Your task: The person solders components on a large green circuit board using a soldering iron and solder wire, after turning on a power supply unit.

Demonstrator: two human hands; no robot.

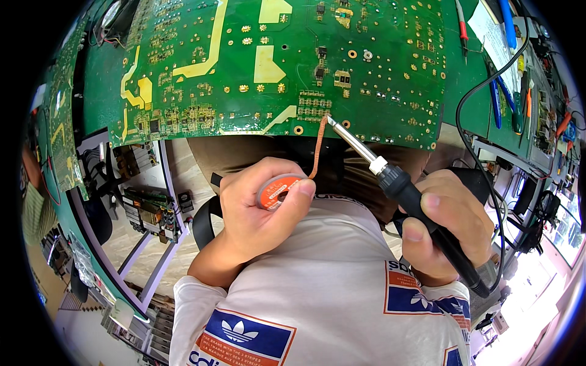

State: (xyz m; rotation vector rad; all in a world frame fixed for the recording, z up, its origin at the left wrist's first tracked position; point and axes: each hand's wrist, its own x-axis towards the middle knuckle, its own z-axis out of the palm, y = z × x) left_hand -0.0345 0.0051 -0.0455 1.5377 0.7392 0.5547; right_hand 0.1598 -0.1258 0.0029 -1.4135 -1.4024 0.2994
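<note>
A large green circuit board point(390, 67) lies across the bench in front of me, its near edge overhanging my lap. My left hand point(259, 207) is closed around a small spool of desoldering braid point(278, 190) with an orange label. From the spool the copper braid point(318, 146) runs up to the board, its end lying by a cluster of solder pads point(314, 107) near the front edge. My right hand point(452, 219) grips a black soldering iron point(403, 189). Its bevelled metal tip meets the braid's end at the pads, or sits just beside it.
The iron's black cord point(462, 100) loops along the right side. Blue-handled pliers point(497, 97), a red probe point(463, 30), a blue pen point(507, 23) and a paper sheet point(485, 36) lie on the green mat at right. Another green board point(61, 122) stands at far left.
</note>
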